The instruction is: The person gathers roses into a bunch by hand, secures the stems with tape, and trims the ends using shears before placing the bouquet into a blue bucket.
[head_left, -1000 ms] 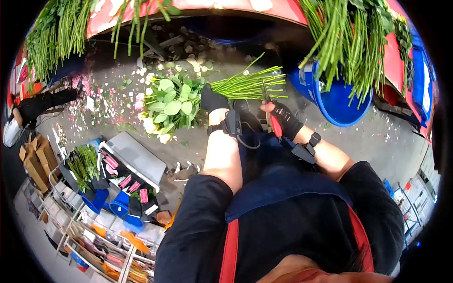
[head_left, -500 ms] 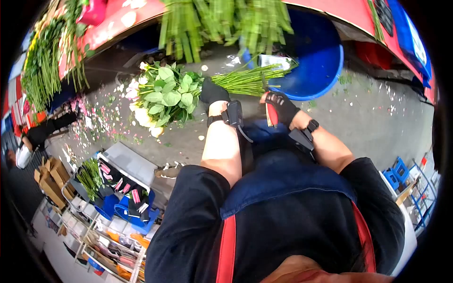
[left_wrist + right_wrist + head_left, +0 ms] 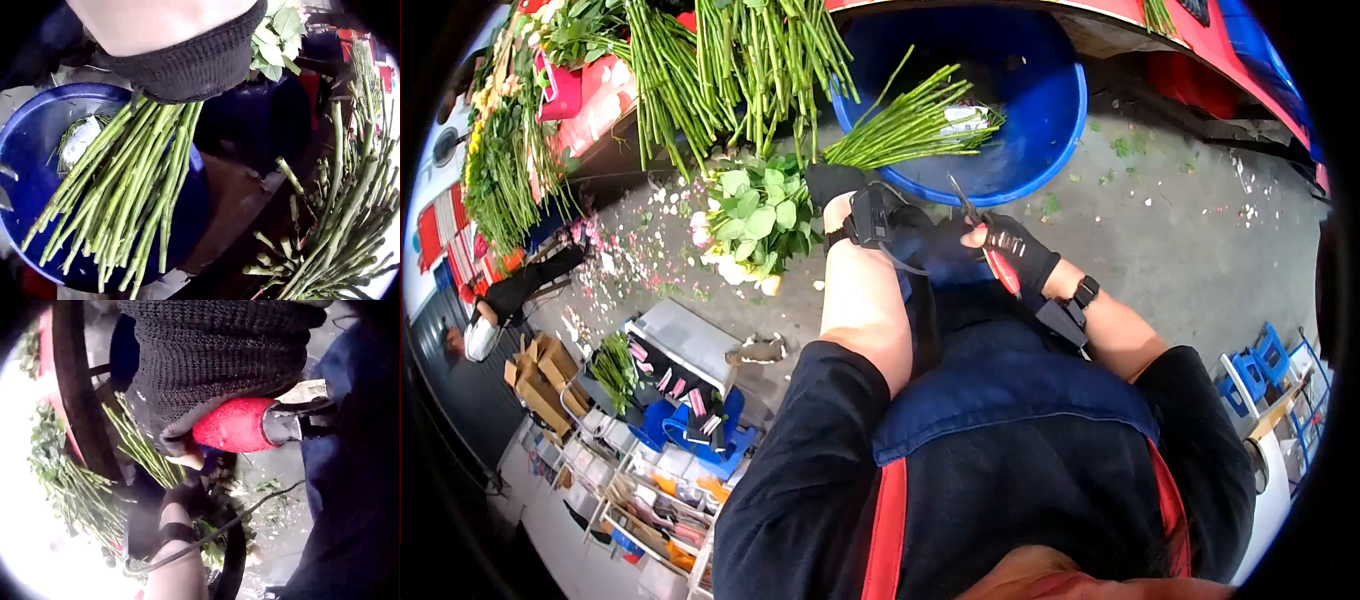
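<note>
In a black fingerless glove, the left hand grips a bouquet where its leaves meet the bare stems. Pale roses and green leaves lie to its left, and the cut stems reach right over a blue tub. The left wrist view has the stems fanned over the tub, below the gloved hand. The gloved right hand holds red-handled pruning shears, blades pointing up toward the tub, apart from the stems. In the right wrist view, the red handle shows under the glove.
More long stems hang over the edge of a red-covered table at the upper left. Petals litter the floor. A cat, cardboard boxes and a crowded shelf rack are at the left, with a person beyond.
The view has shifted to the right along the table, so the blue tub now lies beneath the stem ends. Both hands keep their hold on bouquet and shears; the shears have moved away from the stems.
</note>
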Motion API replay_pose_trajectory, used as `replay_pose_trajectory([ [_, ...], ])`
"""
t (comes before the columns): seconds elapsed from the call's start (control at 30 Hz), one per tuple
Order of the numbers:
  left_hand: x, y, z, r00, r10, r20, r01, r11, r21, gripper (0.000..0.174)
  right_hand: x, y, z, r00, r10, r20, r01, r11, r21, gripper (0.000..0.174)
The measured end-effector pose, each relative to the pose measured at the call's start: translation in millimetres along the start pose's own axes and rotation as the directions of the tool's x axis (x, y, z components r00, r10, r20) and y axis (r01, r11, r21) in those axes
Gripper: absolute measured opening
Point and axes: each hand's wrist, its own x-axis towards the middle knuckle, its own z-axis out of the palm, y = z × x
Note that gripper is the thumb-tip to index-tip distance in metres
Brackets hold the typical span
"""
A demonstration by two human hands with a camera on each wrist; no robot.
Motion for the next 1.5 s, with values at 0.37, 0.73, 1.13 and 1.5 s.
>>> replay_pose_trajectory([
  [0.37, -10.6, -2.1, 10.5, 0.998, -0.056, 0.020, 0.059, 0.978, -0.202, 0.025, 42.0, -35.5, -14.3, 0.997, -0.061, 0.044, 0.065, 0.995, -0.081, 0.038],
  [0.73, -20.0, 26.2, 11.1, 0.946, -0.278, 0.166, 0.320, 0.727, -0.607, 0.032, 88.2, -8.1, -27.7, 0.948, -0.316, -0.039, 0.252, 0.818, -0.517, 0.016],
  [1.13, -29.8, -5.3, -15.8, 0.993, -0.053, 0.104, 0.019, 0.953, 0.301, 0.027, 71.3, -6.5, -26.5, 0.935, -0.350, 0.050, 0.334, 0.826, -0.455, 0.032],
  [1.5, -39.2, -19.4, -25.7, 0.989, -0.044, 0.138, -0.011, 0.927, 0.374, 0.030, 82.5, -18.2, -16.5, 0.952, -0.305, -0.005, 0.273, 0.858, -0.435, 0.031],
])
